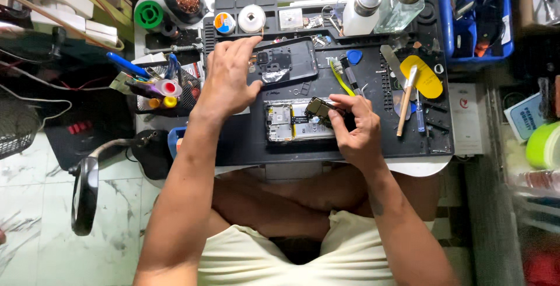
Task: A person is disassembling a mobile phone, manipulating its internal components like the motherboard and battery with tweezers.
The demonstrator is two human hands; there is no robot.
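A: Start nearest the body. What is the right hand (354,127) doing?

B: Its fingers are curled and pressed together around a small dark part (318,109), apparently a circuit board or metal shield, held just above the right end of the opened phone (298,121). The phone lies flat on the black work mat (373,140), with its battery and inner frame exposed.

A: And the left hand (228,76)?

B: Farther away and to the left. Its fingers are loosely spread, fingertips resting on the left edge of the black back cover (287,60), which lies just beyond the phone. The palm hides whatever is under it, so I cannot tell whether it pinches anything.

A: How would you handle that small part well?

B: In my judgement, hold it by its edges only, keep it level and move it slowly, since any flex cable still attached is hidden by the fingers. The free hand would do better steadying the phone body.

A: What lies around them?

B: To the right, a wooden-handled brush (405,100) lies beside a yellow pry pick (423,76). Between the cover and these lie yellow-green tweezers (341,80) and a blue pick (354,56). At the far edge stand two clear bottles (389,3), with solder reels (252,18) to their left and a blue bin (478,15) at far right.
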